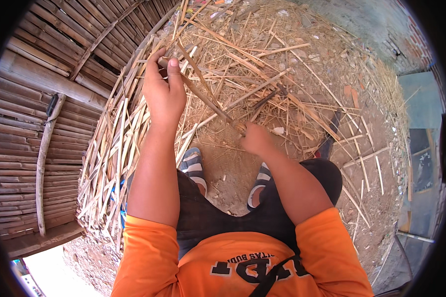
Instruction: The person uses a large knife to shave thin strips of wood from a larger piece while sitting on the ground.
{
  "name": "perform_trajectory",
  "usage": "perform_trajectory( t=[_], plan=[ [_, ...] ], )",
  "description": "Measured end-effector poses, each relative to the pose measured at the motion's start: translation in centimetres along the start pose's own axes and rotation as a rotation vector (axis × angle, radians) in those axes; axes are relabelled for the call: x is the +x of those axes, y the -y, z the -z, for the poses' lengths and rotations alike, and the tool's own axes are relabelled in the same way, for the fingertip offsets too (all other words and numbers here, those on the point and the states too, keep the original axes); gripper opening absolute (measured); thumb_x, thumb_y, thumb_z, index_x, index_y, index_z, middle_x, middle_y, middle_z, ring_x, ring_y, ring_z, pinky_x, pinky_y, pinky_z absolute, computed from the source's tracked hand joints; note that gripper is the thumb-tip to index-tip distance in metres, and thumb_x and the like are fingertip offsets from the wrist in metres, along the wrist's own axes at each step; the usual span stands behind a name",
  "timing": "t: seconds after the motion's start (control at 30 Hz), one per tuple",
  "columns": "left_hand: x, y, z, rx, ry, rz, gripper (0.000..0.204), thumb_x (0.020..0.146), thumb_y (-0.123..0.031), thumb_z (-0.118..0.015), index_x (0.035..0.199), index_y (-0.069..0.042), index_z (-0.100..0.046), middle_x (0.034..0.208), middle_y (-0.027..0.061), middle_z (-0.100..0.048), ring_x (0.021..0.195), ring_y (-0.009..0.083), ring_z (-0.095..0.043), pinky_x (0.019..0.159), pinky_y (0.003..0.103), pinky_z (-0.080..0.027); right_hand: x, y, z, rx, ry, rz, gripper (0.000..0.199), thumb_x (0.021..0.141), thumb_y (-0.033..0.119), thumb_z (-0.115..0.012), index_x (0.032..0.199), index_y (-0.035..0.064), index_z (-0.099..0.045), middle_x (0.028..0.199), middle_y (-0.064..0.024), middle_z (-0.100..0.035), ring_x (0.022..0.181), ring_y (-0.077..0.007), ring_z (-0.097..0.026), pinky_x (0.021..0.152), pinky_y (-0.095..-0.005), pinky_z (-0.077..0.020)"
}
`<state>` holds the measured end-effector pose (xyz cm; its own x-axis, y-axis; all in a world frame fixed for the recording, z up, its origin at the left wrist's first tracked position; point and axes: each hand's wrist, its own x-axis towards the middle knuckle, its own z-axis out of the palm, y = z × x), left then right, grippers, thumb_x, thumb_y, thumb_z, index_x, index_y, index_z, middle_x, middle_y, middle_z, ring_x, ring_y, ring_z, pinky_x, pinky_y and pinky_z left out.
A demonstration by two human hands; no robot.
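Between both fists, a bamboo strip (203,94) is gripped, left hand (164,91) at 10 o'clock, right hand (256,138) nearer, at 4.

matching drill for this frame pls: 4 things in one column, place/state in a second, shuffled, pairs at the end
Things:
1. left hand
2. right hand
3. sandals
4. slat platform

Places or states:
A. on the bare dirt below both hands
B. fist closed on a handle at the near end of a strip
C. raised, pinching the far end of a bamboo strip
D. at the person's left, beside the heap of split strips

Pairs: 1-C, 2-B, 3-A, 4-D
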<state>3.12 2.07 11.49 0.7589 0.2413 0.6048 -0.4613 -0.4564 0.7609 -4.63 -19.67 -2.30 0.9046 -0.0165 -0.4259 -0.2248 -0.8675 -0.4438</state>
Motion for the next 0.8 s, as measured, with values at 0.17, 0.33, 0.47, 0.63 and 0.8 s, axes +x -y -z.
perform_trajectory(
  t=[0.17,0.33,0.47,0.63,0.8],
  plan=[
    [0.7,0.4,0.9,-0.023,0.065,0.141,0.024,0.099,-0.021,-0.066,0.112,0.000,-0.067,0.082,0.0091,-0.070,0.072,0.0125,-0.064,0.068,0.028,-0.052,1.7,-1.4,0.5,-0.027,0.033,0.049,0.041,0.080,0.020,-0.068,0.116,-0.0005,-0.063,0.114,-0.0261,-0.068,0.107,-0.0401,-0.066,0.092,-0.0482,-0.0529],
    [1.2,1.4,0.8,-0.071,0.054,0.153,0.022,0.098,-0.022,-0.068,0.105,-0.001,-0.070,0.080,0.0072,-0.071,0.069,0.0116,-0.064,0.067,0.027,-0.051,2.6,-2.0,0.2,-0.033,0.046,0.076,0.047,0.078,0.023,-0.071,0.118,-0.0004,-0.063,0.112,-0.0256,-0.068,0.107,-0.0396,-0.066,0.090,-0.0460,-0.0530],
    [1.3,1.0,0.7,-0.064,0.085,0.170,0.021,0.097,-0.022,-0.070,0.104,-0.003,-0.071,0.079,0.0074,-0.071,0.069,0.0110,-0.064,0.067,0.027,-0.052,2.3,-2.3,1.1,0.195,0.131,0.045,0.050,0.078,0.024,-0.073,0.120,-0.0021,-0.062,0.104,-0.0232,-0.069,0.096,-0.0380,-0.067,0.083,-0.0435,-0.0531],
    [1.5,0.1,0.7,-0.012,0.085,0.185,0.021,0.097,-0.023,-0.070,0.104,-0.003,-0.071,0.079,0.0076,-0.071,0.070,0.0111,-0.065,0.067,0.027,-0.052,2.8,-3.3,0.8,0.481,0.248,-0.101,0.049,0.078,0.015,-0.073,0.121,-0.0026,-0.059,0.082,-0.0150,-0.065,0.066,-0.0255,-0.064,0.058,-0.0386,-0.0503],
    [1.8,0.5,1.1,-0.064,0.125,0.215,0.022,0.096,-0.023,-0.070,0.105,-0.004,-0.072,0.079,0.0074,-0.072,0.071,0.0125,-0.067,0.067,0.028,-0.052,2.9,-3.7,0.3,0.785,0.365,-0.171,0.042,0.080,0.007,-0.069,0.120,0.0000,-0.059,0.075,-0.0072,-0.060,0.054,-0.0152,-0.052,0.049,-0.0331,-0.0439]
  ],
)
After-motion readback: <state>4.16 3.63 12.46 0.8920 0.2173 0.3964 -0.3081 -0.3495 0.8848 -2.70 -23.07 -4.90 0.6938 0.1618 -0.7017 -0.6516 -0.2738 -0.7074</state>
